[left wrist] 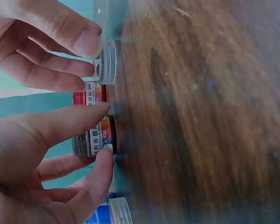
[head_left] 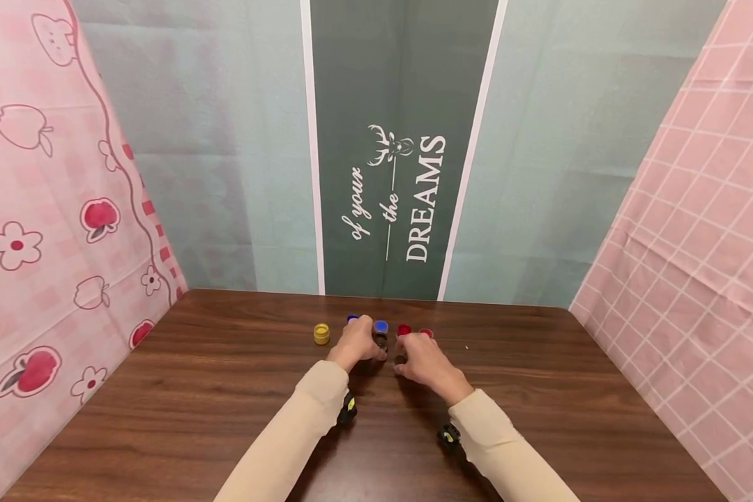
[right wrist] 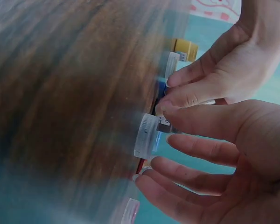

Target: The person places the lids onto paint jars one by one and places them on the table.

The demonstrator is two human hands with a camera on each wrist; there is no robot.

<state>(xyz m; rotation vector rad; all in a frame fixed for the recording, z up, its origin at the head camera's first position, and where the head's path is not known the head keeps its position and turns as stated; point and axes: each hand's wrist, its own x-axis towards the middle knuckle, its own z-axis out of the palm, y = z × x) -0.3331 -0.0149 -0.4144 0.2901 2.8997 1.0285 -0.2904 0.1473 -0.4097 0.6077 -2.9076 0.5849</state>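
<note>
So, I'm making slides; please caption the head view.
Left hand holds a dark jar, right hand a clear lid, at a wooden table.

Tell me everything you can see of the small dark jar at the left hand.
The small dark jar is round and looks like plastic: black lower end, smoky upper end, and between them a label with dark characters on white beside an orange-to-purple patch. It appears upright on the brown table. The left hand holds it between thumb and fingers. Whether it is open, I can't tell.
</note>
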